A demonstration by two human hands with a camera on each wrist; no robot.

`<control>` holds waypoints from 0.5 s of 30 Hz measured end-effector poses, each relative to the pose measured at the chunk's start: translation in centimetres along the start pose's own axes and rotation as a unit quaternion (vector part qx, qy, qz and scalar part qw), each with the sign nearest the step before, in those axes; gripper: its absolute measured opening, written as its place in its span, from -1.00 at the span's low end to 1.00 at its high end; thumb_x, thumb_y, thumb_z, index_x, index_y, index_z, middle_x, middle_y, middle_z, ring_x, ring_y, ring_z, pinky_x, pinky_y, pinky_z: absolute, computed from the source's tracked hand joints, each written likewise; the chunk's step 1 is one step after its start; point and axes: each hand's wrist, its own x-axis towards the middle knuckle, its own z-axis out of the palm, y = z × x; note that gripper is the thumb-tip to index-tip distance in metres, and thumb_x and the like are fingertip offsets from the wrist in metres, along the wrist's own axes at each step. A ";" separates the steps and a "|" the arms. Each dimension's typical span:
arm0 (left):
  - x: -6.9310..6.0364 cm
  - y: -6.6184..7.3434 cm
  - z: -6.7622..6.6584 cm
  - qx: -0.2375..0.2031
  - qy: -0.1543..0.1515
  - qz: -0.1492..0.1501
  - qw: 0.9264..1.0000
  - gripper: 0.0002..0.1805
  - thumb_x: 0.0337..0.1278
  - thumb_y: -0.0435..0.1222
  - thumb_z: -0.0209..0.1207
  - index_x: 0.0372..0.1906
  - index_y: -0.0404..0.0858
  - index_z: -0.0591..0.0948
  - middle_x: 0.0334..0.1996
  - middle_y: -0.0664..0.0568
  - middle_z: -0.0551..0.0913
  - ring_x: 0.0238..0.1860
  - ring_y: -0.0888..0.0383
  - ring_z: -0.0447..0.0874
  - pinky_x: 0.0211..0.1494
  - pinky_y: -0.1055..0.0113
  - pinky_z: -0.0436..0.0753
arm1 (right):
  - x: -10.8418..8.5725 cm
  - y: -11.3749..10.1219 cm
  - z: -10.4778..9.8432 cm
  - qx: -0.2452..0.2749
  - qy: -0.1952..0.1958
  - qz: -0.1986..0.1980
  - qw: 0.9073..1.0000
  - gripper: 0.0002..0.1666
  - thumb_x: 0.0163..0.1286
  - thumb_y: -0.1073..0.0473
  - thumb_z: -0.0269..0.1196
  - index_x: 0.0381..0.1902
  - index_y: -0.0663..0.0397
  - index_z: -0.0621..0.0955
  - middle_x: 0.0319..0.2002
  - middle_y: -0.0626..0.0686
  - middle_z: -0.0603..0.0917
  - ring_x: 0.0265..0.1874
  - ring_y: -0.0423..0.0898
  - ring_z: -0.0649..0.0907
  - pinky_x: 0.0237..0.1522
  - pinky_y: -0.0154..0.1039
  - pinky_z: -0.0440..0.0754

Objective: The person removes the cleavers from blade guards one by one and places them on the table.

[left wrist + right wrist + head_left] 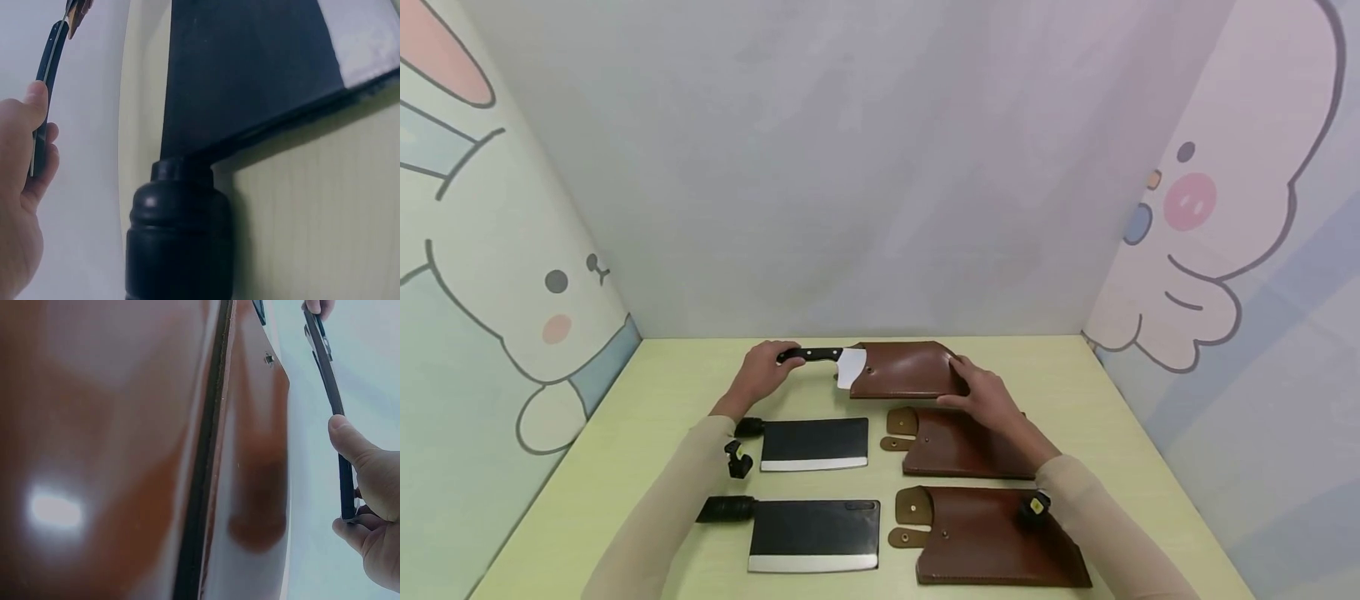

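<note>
My left hand (762, 372) holds the black riveted handle of a cleaver (851, 367), thumb and fingers on either side of it in the left wrist view. Most of the blade is inside a brown leather sheath (913, 372); only a bright strip by the handle shows. At the other end, my right hand (990, 402) grips the sheath, which appears edge-on between thumb and fingers in the right wrist view. Just below lie a second cleaver (814, 444), dark-bladed with a pale edge, and a second brown sheath (962, 446), partly covered by my right hand and forearm.
Nearer me on the pale yellow table (602, 450) lie a larger dark cleaver (814, 533) and a larger brown sheath (992, 542) with two tan snap straps. A grey back wall (850, 183) and cartoon-printed side walls enclose the table.
</note>
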 end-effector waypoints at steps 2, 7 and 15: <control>-0.1 0.0 -0.1 0.001 0.004 0.001 1.000 -0.66 0.35 -0.18 0.32 0.07 -0.32 0.71 -0.12 -0.18 0.77 -0.12 -0.12 0.71 -0.02 -0.10 0.63 | 0.0 0.0 -0.1 0.001 0.001 0.000 1.000 0.08 0.25 -0.15 0.48 0.53 0.27 0.31 0.41 0.34 0.44 0.27 0.31 0.56 0.21 0.23 0.57; -0.4 -0.6 -0.2 0.006 0.007 -0.005 1.000 -0.63 0.36 -0.18 0.31 0.10 -0.34 0.70 -0.08 -0.20 0.76 -0.07 -0.15 0.70 0.03 -0.11 0.63 | 0.0 0.1 -0.1 -0.005 -0.003 0.003 1.000 0.07 0.26 -0.15 0.48 0.53 0.29 0.30 0.43 0.36 0.41 0.29 0.32 0.54 0.23 0.23 0.55; -0.6 -1.2 -0.6 0.008 0.021 -0.003 1.000 -0.60 0.35 -0.20 0.31 0.11 -0.41 0.69 -0.03 -0.29 0.74 -0.02 -0.25 0.70 0.06 -0.19 0.62 | -0.1 0.4 -0.3 -0.010 -0.002 0.001 1.000 0.06 0.29 -0.15 0.45 0.52 0.31 0.29 0.45 0.39 0.36 0.31 0.34 0.52 0.23 0.23 0.56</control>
